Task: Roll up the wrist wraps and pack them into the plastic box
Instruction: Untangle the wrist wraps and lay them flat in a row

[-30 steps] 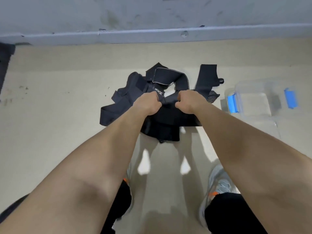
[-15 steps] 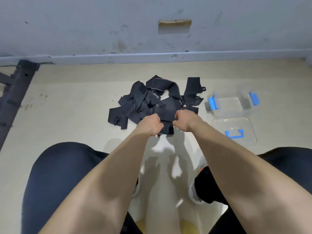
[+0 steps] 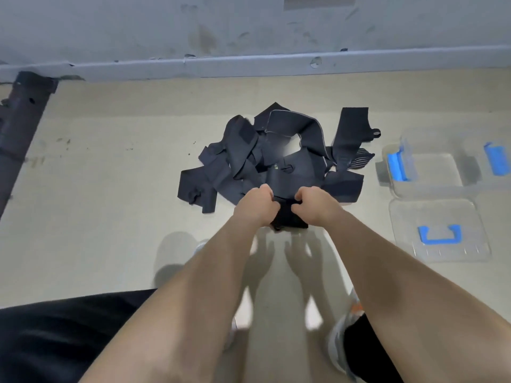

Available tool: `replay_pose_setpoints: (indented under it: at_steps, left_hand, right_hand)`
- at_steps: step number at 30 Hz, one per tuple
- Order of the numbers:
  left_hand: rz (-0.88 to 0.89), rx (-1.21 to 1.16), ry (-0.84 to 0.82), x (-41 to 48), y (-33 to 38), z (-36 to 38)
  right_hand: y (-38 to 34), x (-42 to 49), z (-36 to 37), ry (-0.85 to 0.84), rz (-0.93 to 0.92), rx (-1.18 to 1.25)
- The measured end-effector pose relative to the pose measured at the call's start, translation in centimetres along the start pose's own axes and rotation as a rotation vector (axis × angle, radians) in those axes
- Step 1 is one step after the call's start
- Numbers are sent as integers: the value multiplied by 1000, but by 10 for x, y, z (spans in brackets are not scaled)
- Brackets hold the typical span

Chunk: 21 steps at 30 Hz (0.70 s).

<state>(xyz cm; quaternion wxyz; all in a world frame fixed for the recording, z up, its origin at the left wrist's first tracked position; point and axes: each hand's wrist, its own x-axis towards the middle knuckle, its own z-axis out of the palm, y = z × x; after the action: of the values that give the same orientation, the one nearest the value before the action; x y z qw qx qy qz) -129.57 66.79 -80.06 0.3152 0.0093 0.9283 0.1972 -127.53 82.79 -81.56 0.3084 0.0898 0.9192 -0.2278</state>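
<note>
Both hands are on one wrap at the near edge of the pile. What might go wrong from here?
1. The wrap gripped by the left hand and right hand lies against the pile, so rolling it may drag or snag neighbouring straps.
2. The box sits off to the right, behind its lid; letting go with one hand to reach it may let the roll spring loose.

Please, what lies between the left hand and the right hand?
In the head view, a black wrist wrap lies between the left hand and the right hand. Both hands grip it, at the near edge of the pile.
</note>
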Motion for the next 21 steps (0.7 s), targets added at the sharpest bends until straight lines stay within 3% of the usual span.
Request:
replay_pose_setpoints:
  at_steps: [11,16,21]
  left_hand:
    - [72,-40,230,126,-1,-10]
    - [-82,-119,396,158,8,7]
    - [-108,-109,409,169,5,17]
  right_hand:
    - [0,114,-2,146,-36,221]
    - [5,139,22,114,-88,125]
    - [14,136,44,90,-101,58]
